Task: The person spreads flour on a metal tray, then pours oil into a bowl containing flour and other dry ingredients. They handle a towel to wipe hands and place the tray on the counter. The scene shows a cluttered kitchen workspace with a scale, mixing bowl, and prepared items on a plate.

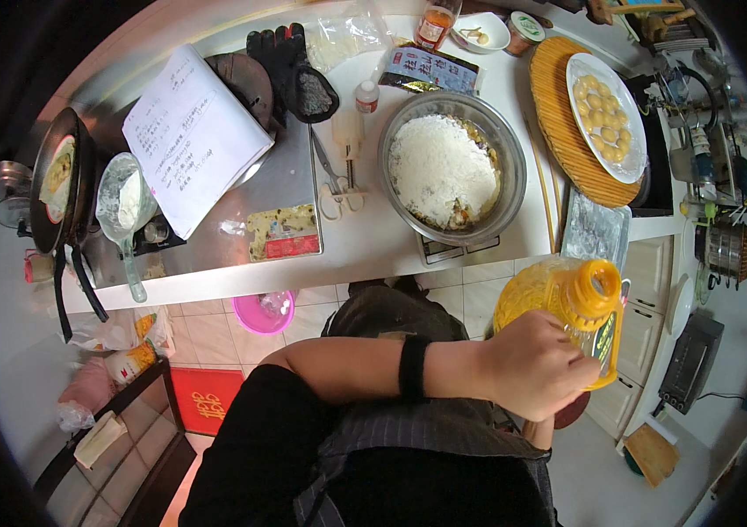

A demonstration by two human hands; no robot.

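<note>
My left hand [541,369] grips the yellow handle of a large clear plastic bottle of yellow cooking oil [531,290], out past the counter's front edge. The bottle's yellow top tilts up toward me. Of my right arm only a bit of forearm shows below; the right hand is hidden behind my left hand and the bottle. On the counter sits a steel mixing bowl [517,178], holding a mound of white flour [442,168] over a chopped, moist mixture. Under its near side lies a flat kitchen scale [459,250].
Right of the bowl are wooden chopsticks [548,191] and a white plate [635,148] of yellow balls on a bamboo tray [551,99]. Scissors [327,165], handwritten paper sheets [192,132], a flour scoop [107,197] and frying pans [51,224] lie left. A pink bin [255,323] stands below.
</note>
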